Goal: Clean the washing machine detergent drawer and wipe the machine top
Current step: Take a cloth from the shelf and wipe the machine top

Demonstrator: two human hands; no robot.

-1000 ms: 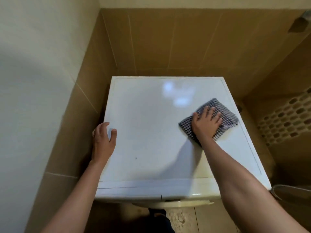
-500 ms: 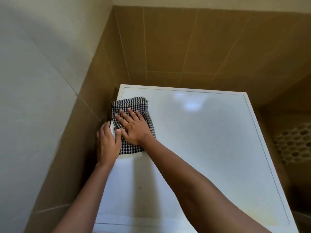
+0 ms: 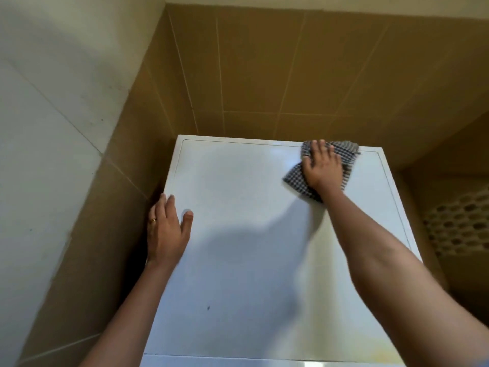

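Our right hand (image 3: 321, 165), fingers spread, presses the checked cloth (image 3: 347, 154) on the far right corner of the machine top (image 3: 238, 194) to rub it, and our flat left hand (image 3: 166, 229) steadies us.

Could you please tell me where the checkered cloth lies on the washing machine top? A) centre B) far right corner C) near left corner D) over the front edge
B: the right hand presses the checkered cloth flat by the far right corner of the washing machine top.
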